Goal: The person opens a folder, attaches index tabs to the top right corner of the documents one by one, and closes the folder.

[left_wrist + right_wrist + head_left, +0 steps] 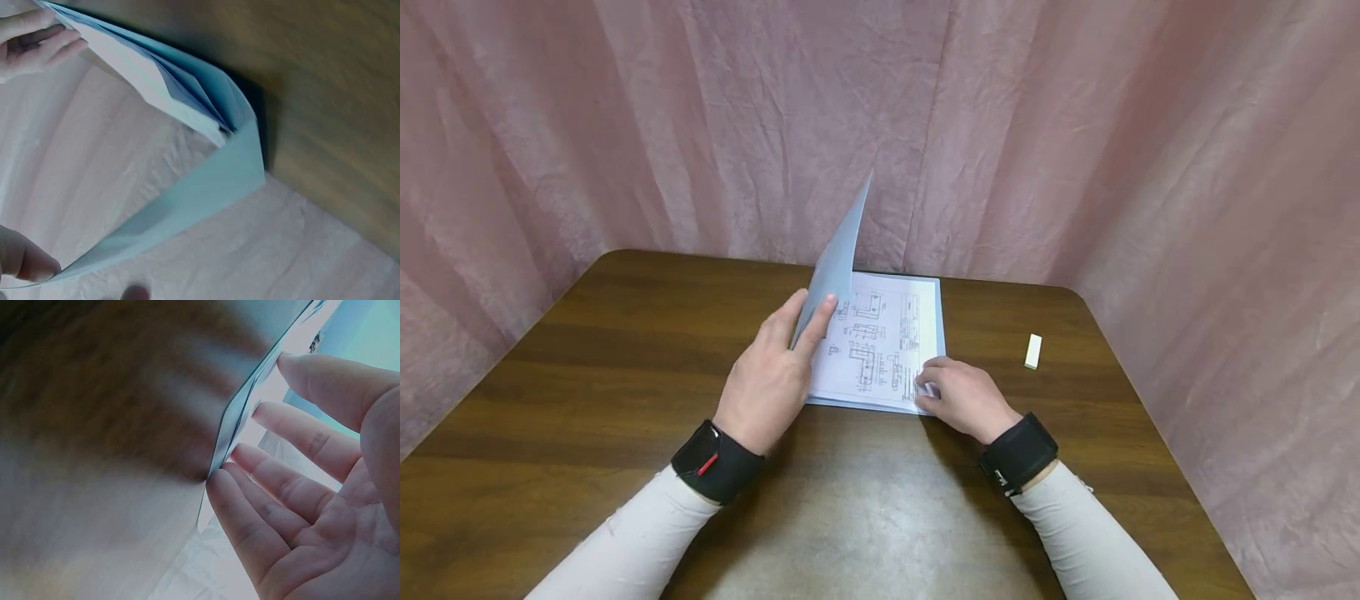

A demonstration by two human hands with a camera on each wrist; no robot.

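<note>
folder [934, 287]: on the table [587, 367], before me
cover [838, 258]: raised, left of the printed sheet [880, 342]
eraser [1033, 351]: right of folder, well apart
my left hand [771, 379]: at cover
my right hand [962, 396]: sheet's near right corner

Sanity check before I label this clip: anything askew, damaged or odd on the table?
Nothing stands out. The blue folder lies flat, its cover lifted by the left hand; the right hand pinches the printed sheets at their near corner. A small white block lies apart on the table.
</note>
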